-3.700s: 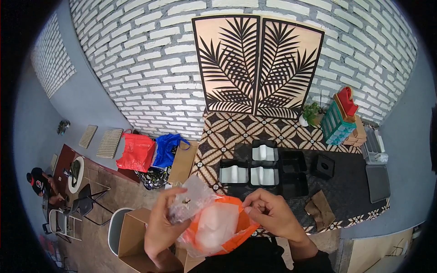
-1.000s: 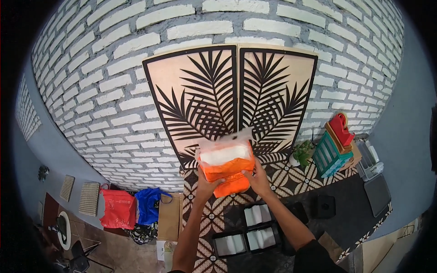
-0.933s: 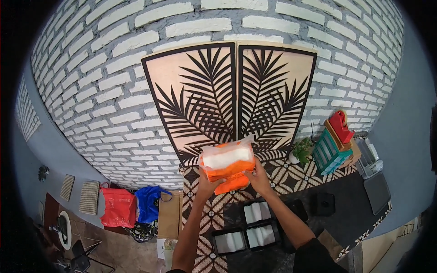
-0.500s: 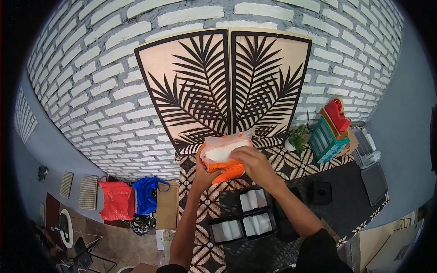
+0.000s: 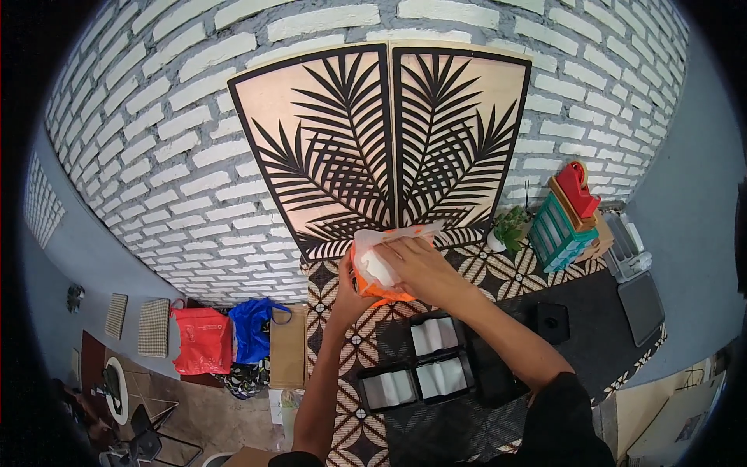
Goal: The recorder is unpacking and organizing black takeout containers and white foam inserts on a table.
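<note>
An orange plastic pack (image 5: pixel 391 296) with a torn, clear-edged top holds a thick stack of white tissues (image 5: pixel 377 268), above the far part of the table. My left hand (image 5: pixel 352 289) is closed round the pack's left side, the thumb toward its front. Over the opening, my right hand (image 5: pixel 424 268) has its fingers curled on the tissues; its fingertips are partly hidden in the pack. Below the pack stand three black boxes, the far box (image 5: pixel 436 336), the near left box (image 5: pixel 389 389) and the near right box (image 5: pixel 443 378), each with folded white tissue inside.
A small black container (image 5: pixel 553 322) sits on the dark mat to the right. Beyond it are a potted plant (image 5: pixel 508 228), a teal drawer unit (image 5: pixel 559 233) and a grey tray (image 5: pixel 641 308). Patterned panels (image 5: pixel 389 148) lean on the brick wall. Red (image 5: pixel 201 340) and blue bags (image 5: pixel 253 331) lie left.
My right hand has moved from the pack's right edge further over the opening, onto the tissues. The pack tilts more toward me, and my left hand keeps its hold.
</note>
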`<action>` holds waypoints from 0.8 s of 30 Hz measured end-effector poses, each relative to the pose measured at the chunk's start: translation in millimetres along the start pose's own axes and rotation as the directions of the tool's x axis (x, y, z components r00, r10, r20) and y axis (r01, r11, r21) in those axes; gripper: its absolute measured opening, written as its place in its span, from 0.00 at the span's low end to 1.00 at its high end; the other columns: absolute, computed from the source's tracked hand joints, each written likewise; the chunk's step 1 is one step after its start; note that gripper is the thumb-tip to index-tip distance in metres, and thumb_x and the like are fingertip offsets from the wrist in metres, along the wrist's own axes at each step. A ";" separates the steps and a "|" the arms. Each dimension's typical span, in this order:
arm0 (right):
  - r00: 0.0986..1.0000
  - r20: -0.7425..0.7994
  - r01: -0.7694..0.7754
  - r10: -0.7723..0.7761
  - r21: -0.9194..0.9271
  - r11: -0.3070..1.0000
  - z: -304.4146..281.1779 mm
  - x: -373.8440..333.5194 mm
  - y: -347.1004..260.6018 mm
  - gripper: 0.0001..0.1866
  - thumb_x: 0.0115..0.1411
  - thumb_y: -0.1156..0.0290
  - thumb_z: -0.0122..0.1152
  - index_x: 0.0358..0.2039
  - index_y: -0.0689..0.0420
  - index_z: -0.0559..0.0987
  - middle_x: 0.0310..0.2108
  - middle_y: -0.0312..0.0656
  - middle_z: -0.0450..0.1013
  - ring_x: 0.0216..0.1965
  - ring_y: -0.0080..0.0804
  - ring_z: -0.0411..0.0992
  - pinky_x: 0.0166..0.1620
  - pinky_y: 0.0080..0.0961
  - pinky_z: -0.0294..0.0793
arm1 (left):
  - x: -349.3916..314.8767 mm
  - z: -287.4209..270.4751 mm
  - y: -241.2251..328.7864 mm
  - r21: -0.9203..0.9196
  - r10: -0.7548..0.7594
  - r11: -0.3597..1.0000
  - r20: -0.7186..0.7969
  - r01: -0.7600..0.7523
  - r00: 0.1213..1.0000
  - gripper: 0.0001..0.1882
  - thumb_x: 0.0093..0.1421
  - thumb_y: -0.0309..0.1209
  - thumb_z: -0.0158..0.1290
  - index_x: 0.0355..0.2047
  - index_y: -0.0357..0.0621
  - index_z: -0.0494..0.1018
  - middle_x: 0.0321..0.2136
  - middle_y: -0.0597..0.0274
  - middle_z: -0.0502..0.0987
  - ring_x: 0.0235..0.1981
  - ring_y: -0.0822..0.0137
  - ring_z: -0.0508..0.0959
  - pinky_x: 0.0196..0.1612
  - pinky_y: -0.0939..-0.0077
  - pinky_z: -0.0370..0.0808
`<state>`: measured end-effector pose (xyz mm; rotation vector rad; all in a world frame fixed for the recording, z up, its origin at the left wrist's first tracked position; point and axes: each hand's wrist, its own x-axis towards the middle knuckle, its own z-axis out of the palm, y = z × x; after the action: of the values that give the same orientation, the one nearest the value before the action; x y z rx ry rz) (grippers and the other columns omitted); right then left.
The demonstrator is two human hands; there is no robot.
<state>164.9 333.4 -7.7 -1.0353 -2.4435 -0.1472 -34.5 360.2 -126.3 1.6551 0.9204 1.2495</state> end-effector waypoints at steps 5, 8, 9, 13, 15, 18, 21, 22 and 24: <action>0.975 0.199 -0.102 0.098 0.010 0.995 3.3 0.5 -3.0 0.38 0.49 0.67 0.70 0.60 0.58 0.65 0.55 0.48 0.67 0.59 0.45 0.63 0.60 0.44 0.60 | -6.7 1.2 17.0 -0.071 -0.064 0.995 0.032 0.066 0.997 0.60 0.42 0.28 0.72 0.68 0.44 0.42 0.63 0.51 0.57 0.64 0.58 0.61 0.63 0.63 0.64; 0.955 0.271 -0.118 0.122 -0.031 0.993 3.7 6.2 -1.9 0.40 0.49 0.63 0.70 0.62 0.56 0.63 0.55 0.48 0.68 0.59 0.47 0.63 0.59 0.48 0.59 | -7.4 -0.3 16.2 0.045 -0.056 0.997 0.018 0.055 0.998 0.60 0.42 0.29 0.73 0.68 0.44 0.43 0.63 0.51 0.56 0.64 0.58 0.61 0.63 0.63 0.64; 0.948 0.292 -0.120 0.131 -0.053 0.991 4.8 6.2 0.2 0.42 0.50 0.61 0.70 0.63 0.55 0.62 0.55 0.48 0.68 0.59 0.48 0.63 0.59 0.50 0.59 | -7.1 1.5 17.8 0.044 -0.070 0.997 0.015 0.069 0.997 0.60 0.42 0.29 0.73 0.68 0.44 0.43 0.63 0.51 0.56 0.64 0.58 0.61 0.62 0.63 0.64; 0.948 0.292 -0.127 0.127 -0.018 0.992 4.3 13.4 6.0 0.40 0.52 0.59 0.68 0.63 0.55 0.62 0.57 0.49 0.68 0.58 0.48 0.66 0.58 0.48 0.63 | -7.4 4.5 14.9 0.011 -0.049 0.999 0.015 0.049 0.999 0.59 0.42 0.29 0.73 0.68 0.45 0.44 0.62 0.52 0.58 0.60 0.57 0.66 0.60 0.63 0.69; 0.763 0.643 -0.288 0.064 0.249 0.925 -28.7 35.8 2.8 0.37 0.54 0.61 0.64 0.63 0.56 0.63 0.56 0.52 0.69 0.54 0.49 0.70 0.56 0.43 0.67 | -9.5 2.9 15.2 0.043 -0.061 0.997 0.000 0.061 0.998 0.60 0.42 0.28 0.73 0.68 0.45 0.44 0.62 0.52 0.58 0.60 0.57 0.66 0.60 0.63 0.69; 0.799 0.600 -0.250 -0.026 0.371 0.894 -25.2 47.9 19.7 0.32 0.56 0.65 0.61 0.60 0.58 0.66 0.52 0.54 0.71 0.52 0.50 0.71 0.55 0.38 0.69 | -10.1 0.5 8.5 0.026 -0.083 0.996 0.005 0.083 0.997 0.60 0.42 0.27 0.73 0.68 0.45 0.43 0.63 0.51 0.57 0.60 0.57 0.66 0.61 0.63 0.68; 0.857 0.515 -0.214 0.000 0.357 0.909 -14.8 46.9 32.2 0.27 0.56 0.69 0.60 0.57 0.59 0.70 0.49 0.56 0.73 0.52 0.51 0.71 0.56 0.38 0.68 | -9.2 4.4 6.6 -0.073 -0.067 0.995 0.014 0.068 0.998 0.60 0.42 0.27 0.73 0.68 0.45 0.43 0.63 0.50 0.57 0.61 0.57 0.65 0.61 0.63 0.68; 0.841 0.540 -0.228 0.039 0.287 0.931 -16.5 49.7 30.5 0.26 0.56 0.70 0.60 0.56 0.59 0.71 0.49 0.56 0.73 0.52 0.51 0.71 0.56 0.39 0.68 | -10.8 6.1 8.3 -0.078 -0.103 0.992 0.012 0.103 0.995 0.60 0.42 0.27 0.73 0.68 0.45 0.43 0.63 0.50 0.57 0.62 0.57 0.64 0.61 0.63 0.67; 0.845 0.534 -0.211 0.022 0.296 0.932 -15.0 49.1 32.3 0.26 0.56 0.71 0.60 0.56 0.59 0.71 0.49 0.56 0.73 0.53 0.52 0.71 0.56 0.39 0.68 | -10.7 6.8 12.9 -0.081 -0.133 0.988 0.005 0.133 0.991 0.60 0.42 0.27 0.73 0.68 0.45 0.43 0.63 0.49 0.57 0.62 0.57 0.63 0.62 0.63 0.67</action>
<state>163.9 384.0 25.7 -1.1701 -2.7178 0.6756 -29.6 344.3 -119.1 1.5053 0.9520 1.1818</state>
